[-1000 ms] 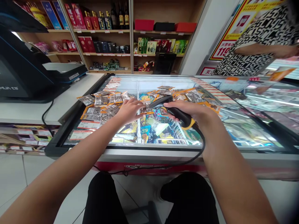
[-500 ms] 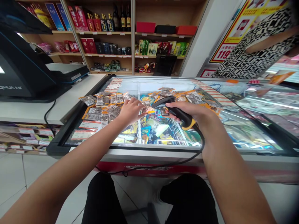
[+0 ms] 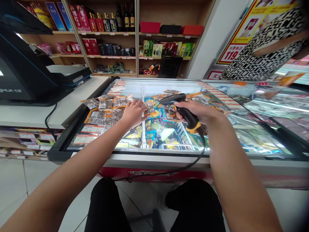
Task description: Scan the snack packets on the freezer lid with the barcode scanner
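Note:
My left hand (image 3: 133,113) is over the glass top of a chest freezer, its fingers and thumb curled at the left edge of a small clear-and-orange snack packet (image 3: 150,106). Part of that grip is hidden behind the hand. In my right hand (image 3: 196,109) is a black and yellow barcode scanner (image 3: 189,117), its head (image 3: 172,98) tilted above the packets just right of the left hand. Several similar snack packets (image 3: 96,116) lie in a pile to the left, and more (image 3: 201,98) lie behind the scanner.
The scanner's black cable (image 3: 185,167) droops across the freezer's front edge (image 3: 145,156). A checkout machine (image 3: 29,71) stands on the white counter (image 3: 79,96) at left. Shelves with bottles and boxes (image 3: 151,28) rise behind. At far right stands a person in a patterned top (image 3: 263,54).
The scanner and my right hand have shifted slightly right and up, away from the packet at my left hand. My left hand has moved slightly left.

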Action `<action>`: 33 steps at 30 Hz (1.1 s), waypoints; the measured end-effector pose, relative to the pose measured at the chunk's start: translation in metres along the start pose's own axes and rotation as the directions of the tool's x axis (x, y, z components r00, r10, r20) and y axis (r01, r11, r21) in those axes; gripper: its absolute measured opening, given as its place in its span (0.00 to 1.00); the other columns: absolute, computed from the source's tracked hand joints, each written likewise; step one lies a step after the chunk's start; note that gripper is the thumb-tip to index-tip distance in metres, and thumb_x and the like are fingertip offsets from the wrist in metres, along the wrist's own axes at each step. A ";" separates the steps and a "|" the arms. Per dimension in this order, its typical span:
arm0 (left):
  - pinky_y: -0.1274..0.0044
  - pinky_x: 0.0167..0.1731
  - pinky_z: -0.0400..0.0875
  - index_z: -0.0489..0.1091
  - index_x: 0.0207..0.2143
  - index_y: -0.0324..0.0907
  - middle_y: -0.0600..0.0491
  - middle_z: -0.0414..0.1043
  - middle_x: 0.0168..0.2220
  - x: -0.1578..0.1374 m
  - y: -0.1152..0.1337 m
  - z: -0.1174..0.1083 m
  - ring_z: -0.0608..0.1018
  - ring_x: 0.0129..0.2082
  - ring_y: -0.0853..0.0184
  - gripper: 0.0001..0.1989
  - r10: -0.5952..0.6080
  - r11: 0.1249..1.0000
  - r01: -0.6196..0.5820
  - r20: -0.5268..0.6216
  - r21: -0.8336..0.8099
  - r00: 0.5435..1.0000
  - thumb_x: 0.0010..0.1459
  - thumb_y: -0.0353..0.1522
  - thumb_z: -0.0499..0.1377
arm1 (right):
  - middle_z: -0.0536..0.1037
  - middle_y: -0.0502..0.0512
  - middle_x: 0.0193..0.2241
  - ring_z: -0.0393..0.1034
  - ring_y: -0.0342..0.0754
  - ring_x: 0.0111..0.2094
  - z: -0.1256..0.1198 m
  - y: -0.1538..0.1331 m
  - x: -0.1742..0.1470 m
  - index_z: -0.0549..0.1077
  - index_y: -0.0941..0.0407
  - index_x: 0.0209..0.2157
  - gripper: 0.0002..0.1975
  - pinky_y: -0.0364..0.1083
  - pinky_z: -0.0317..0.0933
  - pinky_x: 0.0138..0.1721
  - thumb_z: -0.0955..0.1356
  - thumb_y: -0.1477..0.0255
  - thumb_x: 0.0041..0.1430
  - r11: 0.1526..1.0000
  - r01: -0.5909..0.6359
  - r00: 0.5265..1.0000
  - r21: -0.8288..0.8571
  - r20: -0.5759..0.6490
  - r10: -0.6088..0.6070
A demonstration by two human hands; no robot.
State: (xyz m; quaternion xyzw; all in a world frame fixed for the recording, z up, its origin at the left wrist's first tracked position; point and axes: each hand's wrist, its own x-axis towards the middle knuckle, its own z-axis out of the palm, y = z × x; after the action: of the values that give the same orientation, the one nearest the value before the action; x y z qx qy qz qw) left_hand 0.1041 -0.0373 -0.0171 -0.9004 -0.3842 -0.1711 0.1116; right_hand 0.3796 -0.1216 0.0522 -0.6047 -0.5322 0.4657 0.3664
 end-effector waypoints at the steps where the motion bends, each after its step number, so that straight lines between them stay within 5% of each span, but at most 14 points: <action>1: 0.51 0.57 0.67 0.79 0.54 0.46 0.42 0.74 0.61 0.000 -0.002 0.000 0.69 0.63 0.43 0.17 -0.006 1.000 0.006 -0.002 0.008 1.000 0.68 0.42 0.59 | 0.79 0.59 0.27 0.71 0.49 0.26 0.000 0.000 0.001 0.75 0.54 0.30 0.18 0.46 0.67 0.24 0.74 0.55 0.62 0.999 -0.001 1.000 -0.035 -0.004 0.001; 6: 0.48 0.57 0.66 0.78 0.54 0.42 0.35 0.70 0.63 -0.002 -0.010 0.000 0.67 0.66 0.38 0.18 -0.125 0.990 0.126 -0.015 0.068 0.992 0.66 0.35 0.58 | 0.78 0.55 0.27 0.72 0.52 0.28 -0.002 0.007 0.013 0.74 0.52 0.32 0.18 0.47 0.64 0.27 0.77 0.52 0.57 0.967 -0.049 0.957 -0.250 -0.290 -0.027; 12: 0.47 0.61 0.62 0.74 0.59 0.45 0.37 0.66 0.67 -0.006 -0.007 -0.002 0.65 0.67 0.39 0.21 -0.078 0.996 0.081 -0.050 0.046 0.996 0.63 0.32 0.59 | 0.77 0.56 0.26 0.72 0.55 0.29 -0.002 0.014 0.026 0.74 0.51 0.31 0.19 0.48 0.60 0.29 0.76 0.51 0.58 0.915 -0.017 0.913 -0.403 -0.380 -0.150; 15: 0.49 0.62 0.62 0.68 0.64 0.46 0.39 0.65 0.68 -0.004 0.007 -0.004 0.66 0.67 0.43 0.23 0.045 0.998 -0.046 -0.022 -0.030 0.999 0.68 0.36 0.56 | 0.78 0.56 0.27 0.71 0.54 0.29 0.003 0.014 0.026 0.75 0.52 0.31 0.20 0.48 0.61 0.30 0.76 0.50 0.58 0.906 -0.040 0.937 -0.421 -0.331 -0.112; 18: 0.52 0.63 0.62 0.61 0.70 0.46 0.40 0.63 0.71 -0.002 0.019 -0.004 0.66 0.68 0.46 0.27 0.154 0.979 -0.150 0.020 -0.138 0.988 0.72 0.40 0.54 | 0.79 0.56 0.28 0.72 0.53 0.30 0.011 0.012 0.023 0.77 0.52 0.36 0.18 0.48 0.64 0.31 0.76 0.52 0.60 0.953 0.070 0.967 -0.295 -0.214 -0.137; 21: 0.51 0.64 0.61 0.58 0.72 0.47 0.39 0.60 0.73 -0.002 0.022 -0.004 0.67 0.69 0.47 0.29 0.192 0.962 -0.171 0.088 -0.211 0.977 0.73 0.43 0.52 | 0.80 0.57 0.30 0.75 0.56 0.34 0.019 0.010 0.018 0.77 0.51 0.42 0.17 0.49 0.68 0.32 0.75 0.53 0.61 0.974 0.156 0.980 -0.167 -0.101 -0.174; 26: 0.49 0.67 0.56 0.58 0.72 0.51 0.41 0.64 0.71 -0.009 0.014 -0.007 0.67 0.69 0.47 0.32 0.296 0.912 -0.226 0.165 -0.343 0.941 0.72 0.51 0.52 | 0.80 0.59 0.30 0.76 0.56 0.33 0.026 0.006 0.009 0.79 0.52 0.42 0.17 0.51 0.73 0.31 0.74 0.54 0.63 0.987 0.119 0.993 -0.108 -0.004 -0.121; 33: 0.47 0.68 0.55 0.57 0.72 0.42 0.35 0.60 0.72 -0.006 0.009 -0.003 0.61 0.71 0.40 0.47 0.097 0.941 -0.023 0.203 -0.337 0.974 0.60 0.58 0.62 | 0.74 0.56 0.22 0.66 0.48 0.20 0.018 -0.001 0.000 0.71 0.52 0.31 0.19 0.46 0.62 0.17 0.73 0.52 0.63 0.999 -0.046 0.997 -0.011 0.064 0.046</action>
State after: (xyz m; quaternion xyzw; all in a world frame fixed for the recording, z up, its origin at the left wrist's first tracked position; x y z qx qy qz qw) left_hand 0.1059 -0.0482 -0.0174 -0.9308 -0.3319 -0.1307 -0.0792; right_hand 0.3623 -0.1224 0.0480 -0.6031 -0.5318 0.4908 0.3355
